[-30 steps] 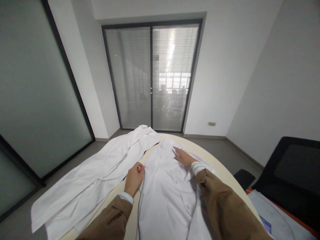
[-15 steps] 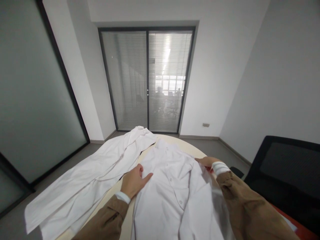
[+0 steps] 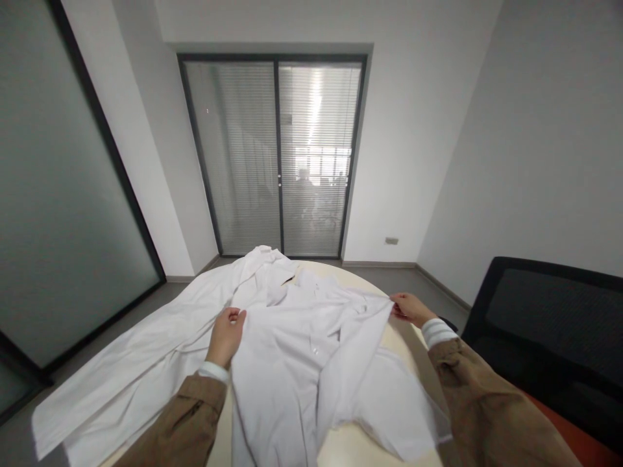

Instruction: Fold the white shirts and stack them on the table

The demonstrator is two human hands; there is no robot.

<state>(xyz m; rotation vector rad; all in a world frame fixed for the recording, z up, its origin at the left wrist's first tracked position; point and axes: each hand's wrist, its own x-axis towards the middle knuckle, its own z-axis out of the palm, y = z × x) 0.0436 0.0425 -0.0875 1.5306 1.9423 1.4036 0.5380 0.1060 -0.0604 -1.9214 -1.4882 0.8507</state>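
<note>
A white buttoned shirt (image 3: 287, 350) lies in front of me on a pale round table (image 3: 353, 444), its collar end pointing away. My left hand (image 3: 226, 336) is closed at the shirt's left side, with fabric pinched between thumb and fingers. On the other side my right hand (image 3: 409, 309) grips an upper corner of the cloth and pulls it taut. One sleeve spreads over the table toward the lower right. Folds partly cover the button strip. A second white garment (image 3: 146, 350) lies stretched out along the left, touching the shirt near its top.
A black mesh chair (image 3: 549, 324) with an orange seat stands close on the right. Beyond the table is a glass door (image 3: 280, 162) with blinds. A frosted glass panel (image 3: 68, 181) rises at the left, and a wall socket (image 3: 392, 240) sits low on the back wall.
My left hand has moved left and closed on the shirt's edge. The right hand has drawn its corner outward. The shirt is stretched wider, and its sleeve now lies out to the lower right.
</note>
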